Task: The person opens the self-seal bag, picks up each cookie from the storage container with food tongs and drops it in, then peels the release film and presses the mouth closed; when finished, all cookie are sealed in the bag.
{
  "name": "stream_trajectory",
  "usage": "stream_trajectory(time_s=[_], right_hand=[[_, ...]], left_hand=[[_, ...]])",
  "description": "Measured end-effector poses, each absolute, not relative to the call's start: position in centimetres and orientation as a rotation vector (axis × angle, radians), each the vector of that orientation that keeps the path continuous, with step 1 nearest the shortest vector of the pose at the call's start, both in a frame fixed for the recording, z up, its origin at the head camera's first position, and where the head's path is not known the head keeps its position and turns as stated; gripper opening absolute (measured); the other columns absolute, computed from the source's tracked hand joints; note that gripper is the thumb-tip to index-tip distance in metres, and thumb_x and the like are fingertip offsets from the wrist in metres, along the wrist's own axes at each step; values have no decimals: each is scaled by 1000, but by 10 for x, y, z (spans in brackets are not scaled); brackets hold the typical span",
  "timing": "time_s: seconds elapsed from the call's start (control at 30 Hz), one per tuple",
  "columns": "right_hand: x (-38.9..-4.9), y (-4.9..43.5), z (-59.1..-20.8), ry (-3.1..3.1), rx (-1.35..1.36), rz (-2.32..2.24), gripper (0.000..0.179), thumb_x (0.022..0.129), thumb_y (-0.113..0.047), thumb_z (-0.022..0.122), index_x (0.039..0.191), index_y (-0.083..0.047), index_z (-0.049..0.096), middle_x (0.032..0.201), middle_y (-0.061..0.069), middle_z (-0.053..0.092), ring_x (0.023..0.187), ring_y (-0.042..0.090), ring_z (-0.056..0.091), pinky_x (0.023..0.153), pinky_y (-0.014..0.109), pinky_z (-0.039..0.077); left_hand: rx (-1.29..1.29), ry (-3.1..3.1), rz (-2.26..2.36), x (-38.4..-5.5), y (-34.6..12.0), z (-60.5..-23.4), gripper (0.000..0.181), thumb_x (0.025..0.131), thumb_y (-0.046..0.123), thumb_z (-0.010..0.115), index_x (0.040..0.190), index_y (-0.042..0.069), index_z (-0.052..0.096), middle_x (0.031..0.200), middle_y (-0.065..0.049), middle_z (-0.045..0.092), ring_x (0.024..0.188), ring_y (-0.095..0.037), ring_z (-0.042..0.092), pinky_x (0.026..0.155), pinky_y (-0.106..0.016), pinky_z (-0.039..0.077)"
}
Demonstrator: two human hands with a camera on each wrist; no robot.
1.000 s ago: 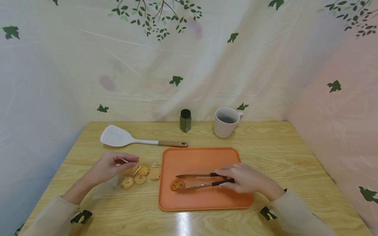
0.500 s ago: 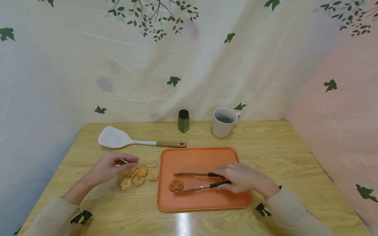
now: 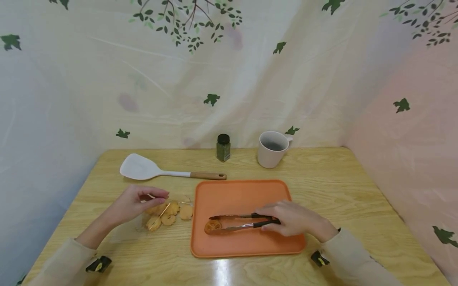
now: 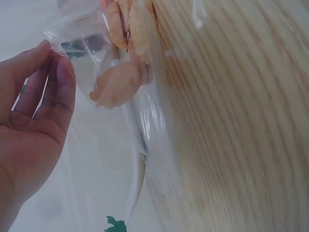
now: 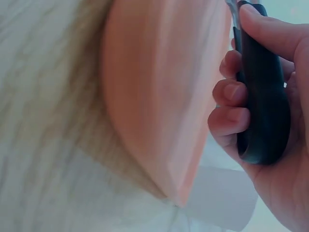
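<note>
My right hand (image 3: 293,217) grips a pair of metal tongs (image 3: 262,224) by their black handles over an orange tray (image 3: 247,246). Between the tong tips lies a round brown cookie (image 3: 213,225), pretzel-like in pattern, on the tray's left part; one tip overlaps its near edge. The right wrist view shows fingers curled round the black handle (image 5: 264,96). Left of the tray, my left hand (image 3: 134,202) pinches the edge of a clear plastic bag (image 4: 152,116) between thumb and fingertips. Several pale cookies (image 3: 168,219) lie in the bag.
Behind the bag lies a white spatula (image 3: 139,167) with a wooden handle. A small jar (image 3: 223,149) with a black lid and a light mug (image 3: 271,153) stand at the back of the wooden table (image 3: 340,190). A leaf-patterned cloth (image 3: 161,99) hangs behind.
The tong arms have drawn closer together, with the cookie now between their tips. The left hand holds nearly the same place at the bag.
</note>
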State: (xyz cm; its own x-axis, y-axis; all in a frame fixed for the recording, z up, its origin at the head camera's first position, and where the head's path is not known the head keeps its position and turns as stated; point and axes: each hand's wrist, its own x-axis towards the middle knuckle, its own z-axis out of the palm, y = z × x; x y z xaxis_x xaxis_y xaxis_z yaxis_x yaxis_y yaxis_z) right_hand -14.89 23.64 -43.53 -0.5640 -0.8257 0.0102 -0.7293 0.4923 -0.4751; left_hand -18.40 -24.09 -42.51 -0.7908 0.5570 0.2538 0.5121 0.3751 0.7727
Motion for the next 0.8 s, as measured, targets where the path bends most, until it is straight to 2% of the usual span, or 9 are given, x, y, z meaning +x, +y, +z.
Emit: stream_trajectory(time_s=[0.17,0.23,0.53,0.67,0.8], right_hand=[[-150,241,-440,2499,-1344,-713,45,102,-32,65,138,-6,62,103,-8,68,73,-1,55,62,17,45],[-150,241,-439,2496,-1347,-740,45,102,-31,65,139,-5,62,107,-6,69,75,-1,57,64,18,48],[-153,241,-434,2569,-1338,-634,45,99,-30,69,137,-6,63,112,0,71,80,0,58,66,19,48],[-153,242,-434,2583,-1334,-625,48,100,-30,68,138,-2,62,113,2,71,76,0,56,63,18,46],[-153,245,-435,2599,-1361,-635,45,101,-30,67,137,-3,63,112,2,72,78,0,59,64,20,50]], left_hand=[[1020,2541,1428,-184,-242,-426,23,91,-8,71,113,-2,75,106,-13,76,91,-4,69,70,-27,60],[1023,2541,1428,-184,-242,-426,23,91,-9,70,113,-2,75,106,-14,76,91,-3,69,70,-26,59],[1002,2560,1410,-184,-241,-426,21,91,-8,70,112,-6,74,105,-9,76,90,-2,68,70,-26,59],[995,2565,1405,-185,-239,-425,21,91,-8,70,111,-6,74,104,-9,76,90,-1,68,70,-27,59],[979,2561,1395,-185,-237,-424,21,92,-6,70,112,-5,74,105,-7,76,90,-1,68,71,-27,59]])
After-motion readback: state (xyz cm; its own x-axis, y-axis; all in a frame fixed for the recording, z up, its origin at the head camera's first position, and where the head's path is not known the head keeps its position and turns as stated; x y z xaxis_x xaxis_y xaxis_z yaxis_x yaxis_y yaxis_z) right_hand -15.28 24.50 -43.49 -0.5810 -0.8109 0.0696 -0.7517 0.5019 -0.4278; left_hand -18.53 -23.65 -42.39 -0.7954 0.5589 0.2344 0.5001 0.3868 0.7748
